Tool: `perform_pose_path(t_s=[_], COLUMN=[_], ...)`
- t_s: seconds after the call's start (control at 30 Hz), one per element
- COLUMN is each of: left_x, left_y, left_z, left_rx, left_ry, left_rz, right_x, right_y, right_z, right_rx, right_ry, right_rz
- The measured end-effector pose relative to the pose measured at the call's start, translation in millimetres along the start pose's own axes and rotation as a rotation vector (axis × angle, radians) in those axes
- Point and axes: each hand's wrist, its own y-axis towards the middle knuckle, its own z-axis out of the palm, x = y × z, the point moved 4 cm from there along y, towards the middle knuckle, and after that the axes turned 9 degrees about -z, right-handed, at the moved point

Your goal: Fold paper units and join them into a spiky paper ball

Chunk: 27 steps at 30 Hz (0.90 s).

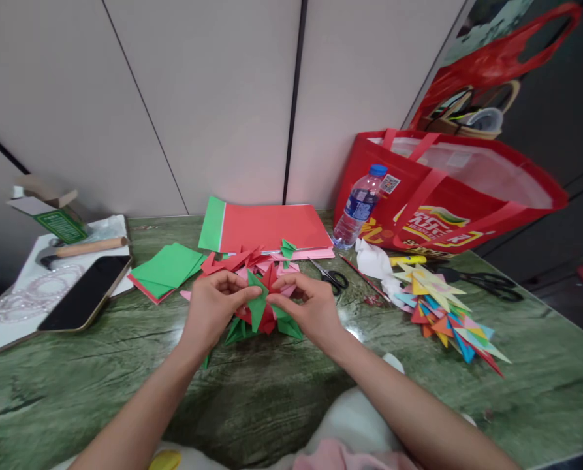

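My left hand (215, 303) is closed in a pinch on a green folded paper piece (257, 305), which stands upright with its point up. Close beside it, my right hand (315, 307) has its thumb and fingers pinched at a red folded paper piece (270, 279); its grip is partly hidden. The two pieces appear to touch. Below and behind the hands lie more folded pieces, green ones (241, 331) nearest me and red ones (235, 261) and pink ones behind.
Green paper squares (168, 269) lie left; red sheets (271, 227) lie behind. Small scissors (337, 281), a water bottle (358, 207), a red bag (418, 196) and multicoloured folded paper (448, 313) are right. A phone (88, 294), hammer (85, 249) and box (56, 215) are far left.
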Motion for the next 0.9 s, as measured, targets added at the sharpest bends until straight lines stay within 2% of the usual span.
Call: perform_pose_path(t_s=[0.33, 0.67, 0.9], left_x=[1.2, 1.1, 1.5], left_y=[1.3, 0.6, 0.8], left_z=[-0.4, 0.1, -1.1], left_rx=[0.028, 0.058, 0.054], left_ry=[-0.022, -0.059, -0.061], left_rz=[-0.009, -0.066, -0.098], right_x=[-0.9, -6.1, -4.6], right_y=[3.1, 2.1, 1.9], right_z=[2.5, 2.8, 3.4], right_rx=[0.093, 0.101, 0.091], right_ry=[0.035, 0.076, 0.050], right_rz=[0.037, 0.080, 0.060])
